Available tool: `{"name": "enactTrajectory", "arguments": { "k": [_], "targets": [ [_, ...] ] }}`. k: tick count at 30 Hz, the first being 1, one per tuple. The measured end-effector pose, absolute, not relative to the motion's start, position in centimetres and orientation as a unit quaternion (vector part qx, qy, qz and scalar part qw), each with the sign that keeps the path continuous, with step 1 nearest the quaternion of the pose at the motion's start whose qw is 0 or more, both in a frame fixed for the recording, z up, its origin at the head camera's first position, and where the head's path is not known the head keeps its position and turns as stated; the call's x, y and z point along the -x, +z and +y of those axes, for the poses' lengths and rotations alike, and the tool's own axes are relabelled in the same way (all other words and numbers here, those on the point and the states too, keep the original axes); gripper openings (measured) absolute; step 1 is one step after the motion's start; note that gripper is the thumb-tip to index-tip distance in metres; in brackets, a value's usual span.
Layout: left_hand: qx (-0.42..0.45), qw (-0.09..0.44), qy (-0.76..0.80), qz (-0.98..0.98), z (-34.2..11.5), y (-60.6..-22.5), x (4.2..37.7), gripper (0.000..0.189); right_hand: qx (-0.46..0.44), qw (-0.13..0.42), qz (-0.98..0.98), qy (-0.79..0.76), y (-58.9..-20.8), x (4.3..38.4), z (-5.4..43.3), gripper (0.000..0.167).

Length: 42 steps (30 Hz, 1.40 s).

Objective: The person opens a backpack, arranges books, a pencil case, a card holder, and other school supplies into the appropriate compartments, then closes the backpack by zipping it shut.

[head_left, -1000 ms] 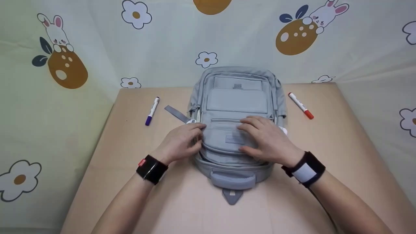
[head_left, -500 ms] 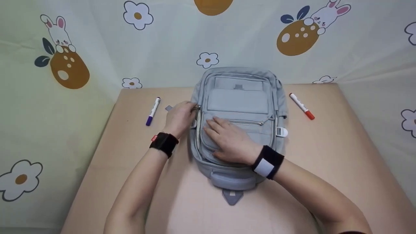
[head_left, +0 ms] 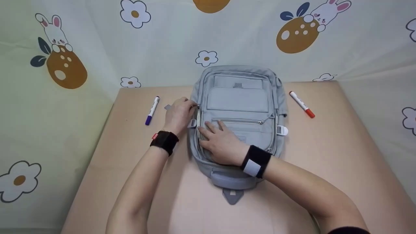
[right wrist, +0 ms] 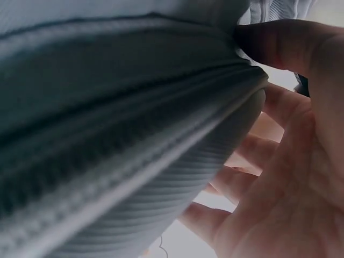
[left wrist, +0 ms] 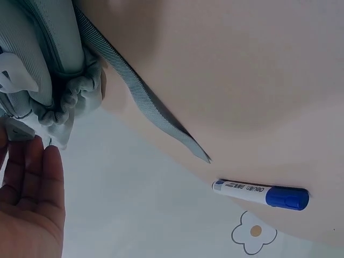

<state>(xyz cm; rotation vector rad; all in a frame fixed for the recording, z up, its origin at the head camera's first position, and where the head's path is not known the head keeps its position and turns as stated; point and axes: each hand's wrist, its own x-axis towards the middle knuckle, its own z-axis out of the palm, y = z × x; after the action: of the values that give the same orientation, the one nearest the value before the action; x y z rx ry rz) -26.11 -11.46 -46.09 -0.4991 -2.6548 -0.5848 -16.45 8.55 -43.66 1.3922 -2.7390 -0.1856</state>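
Note:
A grey backpack (head_left: pixel 239 100) lies front side up, its padded carry handle (head_left: pixel 232 180) toward me. My left hand (head_left: pixel 179 113) is at its left side, pinching a zipper pull (left wrist: pixel 19 130) between thumb and fingers. The zipper track (head_left: pixel 198 130) runs down that side from the pull. On the lower front panel rests my right hand (head_left: pixel 224 143), palm down with the fingers spread and their tips near the left edge. In the right wrist view the bag's ribbed fabric (right wrist: pixel 161 199) fills the foreground and hides part of the fingers.
A purple-blue-capped marker (head_left: pixel 152 110) lies left of the backpack, a red-capped marker (head_left: pixel 302 104) to its right. A grey strap (left wrist: pixel 145 102) trails from the bag's left side. A white buckle (head_left: pixel 282 130) sticks out at the right. Patterned cloth (head_left: pixel 162 42) hangs behind the table (head_left: pixel 130 156).
My left hand has moved up the bag's left side to the zipper pull. My right hand has shifted left across the front panel and flattened onto it.

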Motion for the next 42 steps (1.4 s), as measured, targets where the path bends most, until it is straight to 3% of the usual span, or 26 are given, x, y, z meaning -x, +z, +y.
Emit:
{"name": "enactTrajectory", "arguments": {
  "k": [5,14,27,35,42],
  "targets": [
    [0.191,0.207,-0.199,-0.939,-11.6,-45.9,26.0,0.013,-0.453,0.029,-0.89,-0.047,-43.8,16.5,8.7,0.031],
    [0.211,0.206,-0.173,-0.94,-11.9,-45.5,24.5,0.013,-0.43,0.021,-0.902,-0.029,-43.8,17.0,8.9,0.07],
    [0.239,0.154,-0.152,-0.947,-12.3,-45.5,21.1,0.013,-0.431,0.015,-0.902,-0.025,-43.4,17.2,9.2,0.074],
    [0.258,0.166,-0.179,-0.935,-12.3,-46.2,21.0,0.007,-0.455,-0.015,-0.89,0.019,-42.6,16.9,10.7,0.082],
    [0.254,0.188,-0.207,-0.926,-12.7,-46.5,21.0,0.008,-0.456,0.01,-0.887,0.069,-41.2,15.1,15.2,0.082]
  ]
}}
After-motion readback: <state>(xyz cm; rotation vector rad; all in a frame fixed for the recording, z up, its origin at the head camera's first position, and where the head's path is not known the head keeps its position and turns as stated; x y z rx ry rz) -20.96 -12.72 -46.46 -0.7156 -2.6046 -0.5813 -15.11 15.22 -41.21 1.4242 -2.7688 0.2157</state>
